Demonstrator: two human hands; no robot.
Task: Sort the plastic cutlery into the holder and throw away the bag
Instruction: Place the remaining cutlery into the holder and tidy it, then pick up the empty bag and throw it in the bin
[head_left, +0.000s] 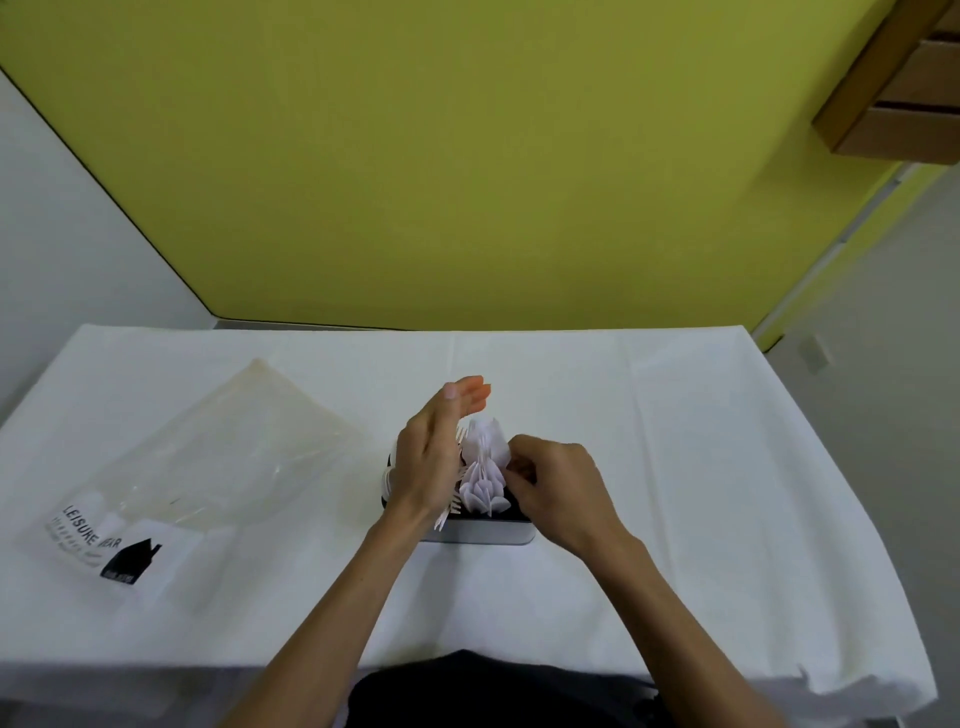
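White tablecloth (675, 467), clear bag (218, 457), left hand (431, 457) (fingers (470, 395) straight) over holder (483, 535), right fingers (514, 470) pinching spoons (485, 467)

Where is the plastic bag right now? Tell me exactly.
In the head view the clear bag lies on the white tablecloth, on the left, apart from the cutlery holder and the left hand to its right.

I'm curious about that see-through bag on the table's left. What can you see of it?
The bag is clear, thin plastic, yellowed at its far corner, with black LEISURE WEAR lettering and a black house-shaped logo at its near end. It lies slack and creased on the white tablecloth, left of the cutlery holder. The left hand and right hand are at the holder, not on the bag. Whether anything remains inside is unclear.
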